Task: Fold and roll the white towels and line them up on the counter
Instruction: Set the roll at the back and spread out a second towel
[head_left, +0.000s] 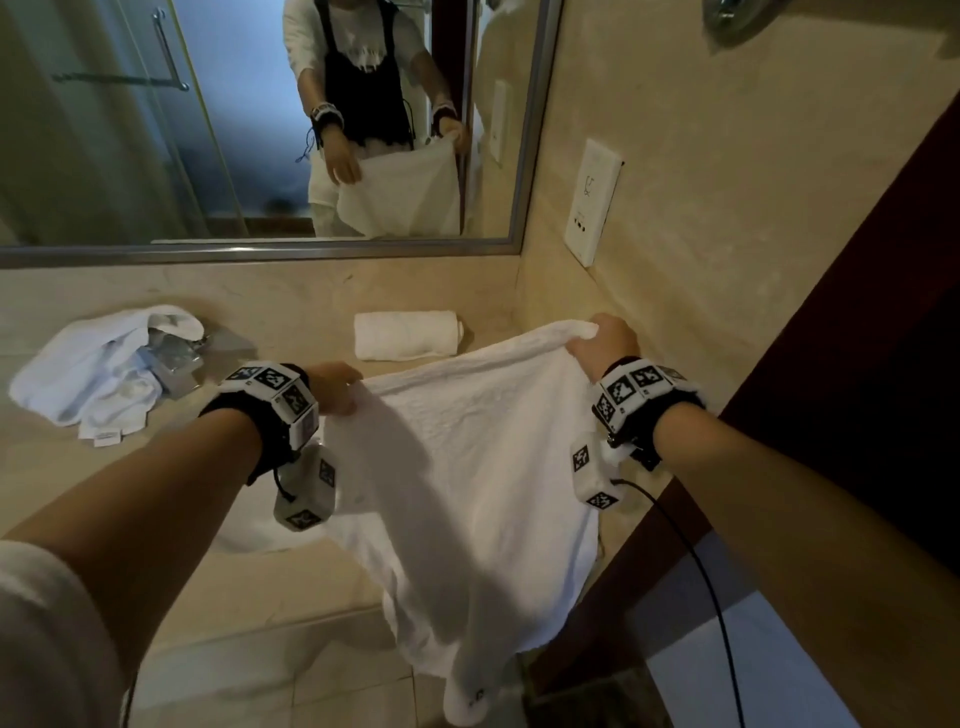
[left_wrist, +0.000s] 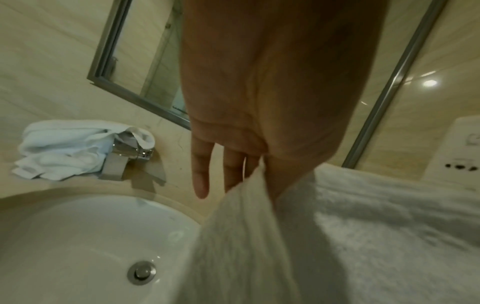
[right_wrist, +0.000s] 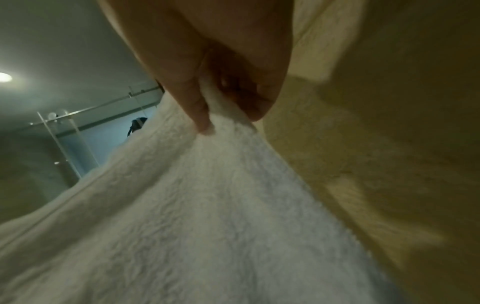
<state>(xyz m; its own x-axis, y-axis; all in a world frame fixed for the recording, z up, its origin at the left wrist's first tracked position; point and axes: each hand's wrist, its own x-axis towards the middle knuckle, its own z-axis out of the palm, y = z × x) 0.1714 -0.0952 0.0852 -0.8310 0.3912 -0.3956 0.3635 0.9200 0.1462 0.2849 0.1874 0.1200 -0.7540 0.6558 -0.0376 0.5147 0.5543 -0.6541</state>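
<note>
Closest to the person, a large white terry towel (head_left: 467, 467) hangs spread out in the air, its lower end drooping past the front edge of the beige stone worktop (head_left: 291, 587) toward the tiled floor. The left hand (head_left: 332, 387) pinches the towel's upper left corner: in the left wrist view the thumb and the inner fingers close on the cloth while the fingers (left_wrist: 200, 174) nearer the sink point down, straight and free. The right hand (head_left: 605, 343) is clamped on the upper right corner, bunching it in a fist; the right wrist view shows the thumb pressed on one side and the curled fingers on the other with the pile gathered between them. Both wrists carry black bands with white marker cubes, and a black cable trails from the right one.

Under the left hand lies the round white sink basin (left_wrist: 78, 236) with its metal drain plug. Beyond the stretched towel, a white towel rolled into a neat cylinder (head_left: 408, 335) lies on the worktop near the back wall. Further left, a crumpled white towel (head_left: 98, 364) is heaped over the chrome tap (left_wrist: 124, 162). Behind them a metal-framed mirror (head_left: 260, 249) reflects the person holding the towel, and a white socket plate (head_left: 595, 202) sits on the right-hand wall.
</note>
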